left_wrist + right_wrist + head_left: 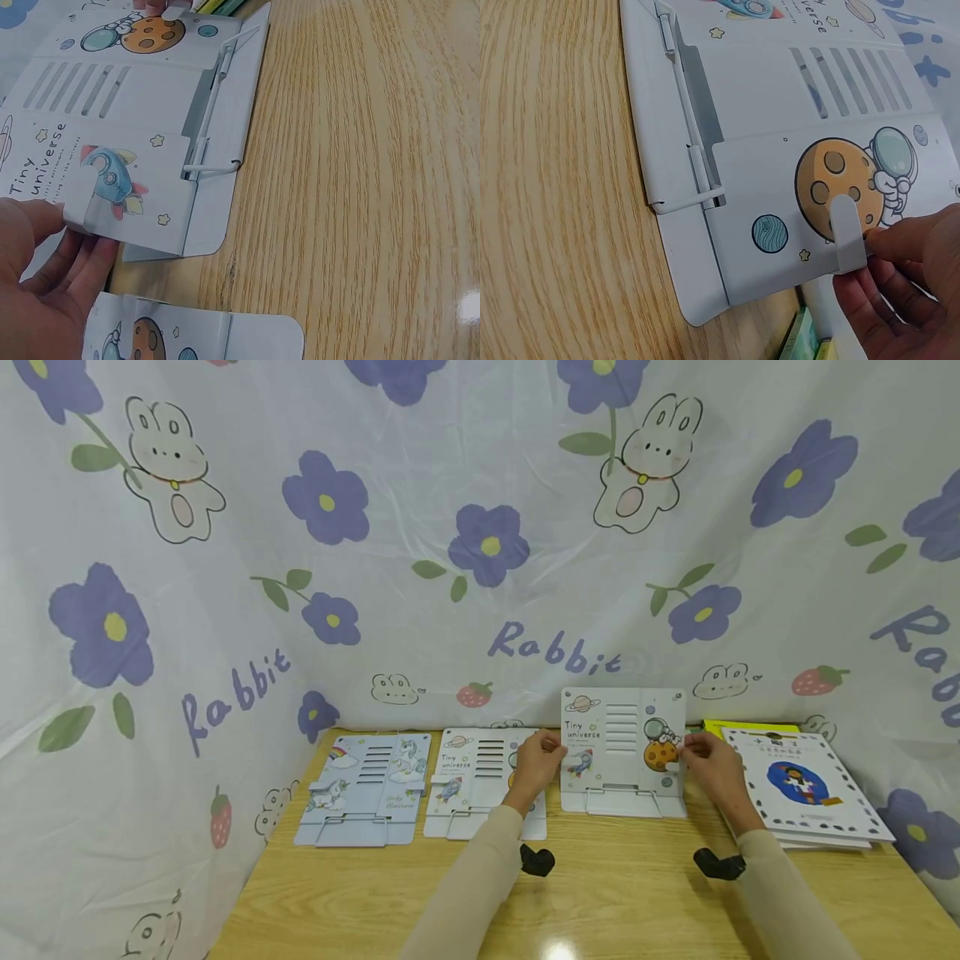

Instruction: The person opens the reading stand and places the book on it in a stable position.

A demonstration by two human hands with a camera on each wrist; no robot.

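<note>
A white bookstand (622,768) printed "Tiny universe" stands tilted back near the rear of the table, its wire page holder folded across the lower front. My left hand (534,768) pinches its left edge between thumb and fingers, beside the rocket picture. On the opposite edge, my right hand (716,772) grips with the thumb in front and the fingers behind. In the right wrist view the right thumb (907,238) lies against a small white side clip (847,236) over the orange planet.
Left of the held stand are a matching bookstand (480,797) and a pale blue unicorn bookstand (363,802), both leaning back. A pile of books (840,777) lies at the right, with a yellow one (750,726) behind. A rabbit-patterned cloth (420,610) hangs along the table's back edge.
</note>
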